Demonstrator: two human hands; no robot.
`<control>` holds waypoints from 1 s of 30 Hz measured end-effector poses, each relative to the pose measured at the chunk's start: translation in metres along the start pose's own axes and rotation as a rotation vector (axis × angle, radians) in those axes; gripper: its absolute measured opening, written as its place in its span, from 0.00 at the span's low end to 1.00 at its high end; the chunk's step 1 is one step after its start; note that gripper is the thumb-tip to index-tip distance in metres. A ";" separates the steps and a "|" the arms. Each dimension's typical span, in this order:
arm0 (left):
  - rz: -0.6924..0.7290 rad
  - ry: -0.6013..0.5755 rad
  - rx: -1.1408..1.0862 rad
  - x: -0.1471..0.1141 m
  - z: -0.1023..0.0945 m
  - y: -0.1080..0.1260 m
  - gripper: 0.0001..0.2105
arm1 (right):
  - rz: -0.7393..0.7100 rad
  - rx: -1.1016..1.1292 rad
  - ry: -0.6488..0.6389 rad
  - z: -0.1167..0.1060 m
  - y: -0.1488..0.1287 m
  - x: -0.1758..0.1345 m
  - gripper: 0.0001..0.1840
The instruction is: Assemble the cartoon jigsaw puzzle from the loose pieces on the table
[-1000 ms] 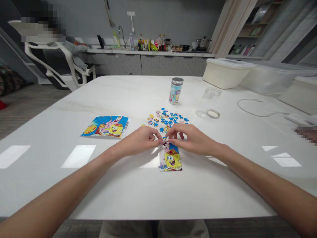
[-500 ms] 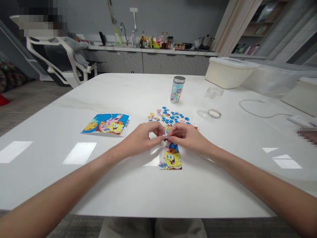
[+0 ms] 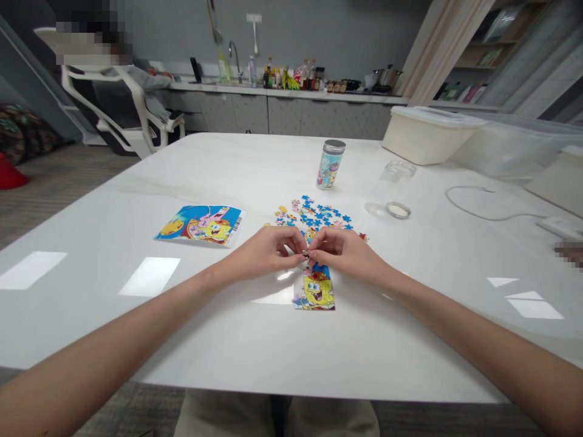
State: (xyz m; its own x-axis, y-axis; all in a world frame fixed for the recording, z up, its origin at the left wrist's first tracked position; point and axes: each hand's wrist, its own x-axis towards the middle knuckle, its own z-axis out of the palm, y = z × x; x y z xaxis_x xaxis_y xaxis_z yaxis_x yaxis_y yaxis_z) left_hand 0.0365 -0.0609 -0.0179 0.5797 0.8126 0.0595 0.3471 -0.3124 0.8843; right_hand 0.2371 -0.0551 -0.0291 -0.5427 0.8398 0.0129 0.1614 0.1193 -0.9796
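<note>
My left hand (image 3: 282,247) and my right hand (image 3: 339,247) meet fingertip to fingertip, both closed on a small puzzle piece (image 3: 305,254) pinched between them. The fingers cover most of that piece. Just below them, a joined section of jigsaw puzzle (image 3: 319,291) with a yellow cartoon figure lies flat on the table. Beyond my knuckles spreads a pile of loose puzzle pieces (image 3: 321,213), mostly blue with some yellow and pink. To the left lies a picture sheet (image 3: 200,226) showing the same yellow figure.
A printed tin (image 3: 330,165) stands behind the pile. Right of it are a clear jar (image 3: 395,179) and a round lid (image 3: 398,210). A cable (image 3: 473,209) and plastic boxes (image 3: 430,135) occupy the right side. Another person's hand (image 3: 569,252) shows at the right edge.
The view has shifted slightly, so the scene sits a little further right. My hands stay together over the puzzle, with only small finger movement around the piece.
</note>
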 end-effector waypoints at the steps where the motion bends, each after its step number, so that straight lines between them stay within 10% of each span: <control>1: 0.013 0.016 0.014 0.000 0.000 0.000 0.05 | 0.004 0.016 0.000 0.000 0.000 0.000 0.08; 30: 0.091 0.022 0.166 0.001 0.002 -0.003 0.05 | -0.052 -0.077 0.010 0.000 0.000 0.000 0.04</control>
State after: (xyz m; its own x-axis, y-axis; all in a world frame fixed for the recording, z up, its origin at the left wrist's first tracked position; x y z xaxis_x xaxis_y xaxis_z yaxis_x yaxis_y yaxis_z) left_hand 0.0375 -0.0600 -0.0217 0.5985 0.7875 0.1471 0.4123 -0.4602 0.7863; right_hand 0.2371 -0.0551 -0.0288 -0.5438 0.8366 0.0660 0.1964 0.2033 -0.9592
